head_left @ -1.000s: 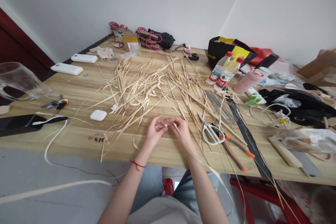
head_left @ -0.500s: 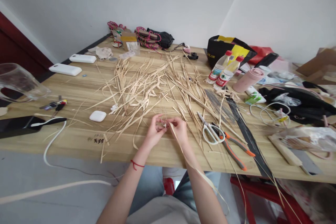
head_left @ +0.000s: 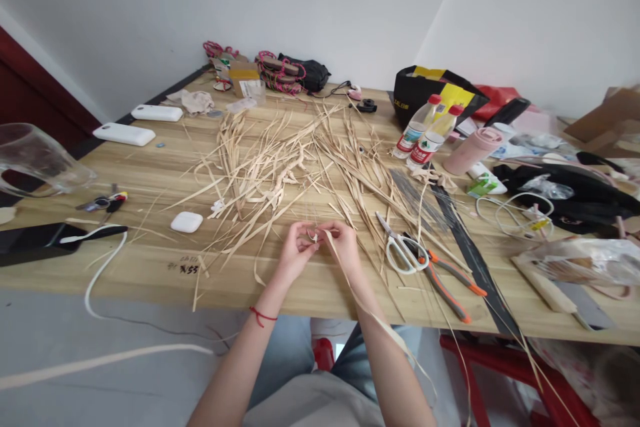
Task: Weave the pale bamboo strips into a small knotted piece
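Just above the table's near edge, my left hand (head_left: 294, 252) is closed in a pinch on a small pale looped piece (head_left: 313, 238), too small to make out fully. My right hand (head_left: 342, 245) pinches a long flat straw strip (head_left: 369, 311) beside it. The strip's tail runs back over my right forearm and hangs below the table edge. Thin strands rise from between the fingers. Beyond both hands lies a loose heap of dry straw strips (head_left: 250, 170), with a knobbly plaited length (head_left: 286, 178) on top.
White-handled scissors (head_left: 406, 257) and orange-grey pliers (head_left: 453, 287) lie right of my hands. Farther right stand two bottles (head_left: 424, 147) and a pink tumbler (head_left: 473, 150). A white earphone case (head_left: 187, 221), keys (head_left: 105, 201) and a clear jug (head_left: 43, 163) are on the left.
Both hands stay close together in nearly the same place, with slight finger movement around the small piece. The view has shifted a little.
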